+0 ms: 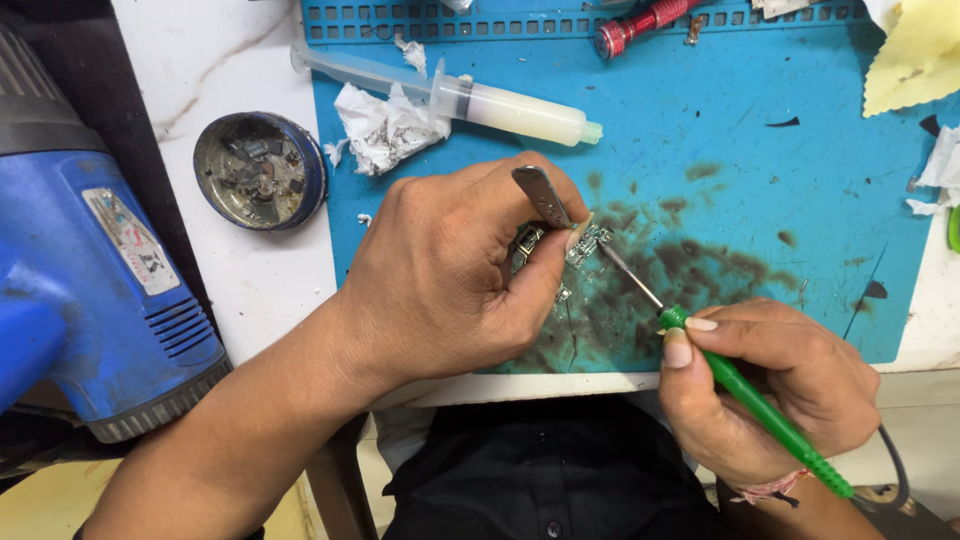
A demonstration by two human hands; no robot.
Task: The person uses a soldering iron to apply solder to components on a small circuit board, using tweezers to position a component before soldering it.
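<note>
Left hand (450,270): grip closed on metal tweezers (541,195), tips pressed onto a small circuit board (585,245). Board flat on the stained blue mat (760,190), just beside the left fingertips. Right hand (770,385): grip closed around a green-handled soldering iron (760,405), tip touching the board. Beyond the hands on the mat: syringe (480,100) of pale paste, crumpled tissue (385,128). Left of mat, on the white desk (200,60): round tin (260,170), blue hot-air gun (90,270).
</note>
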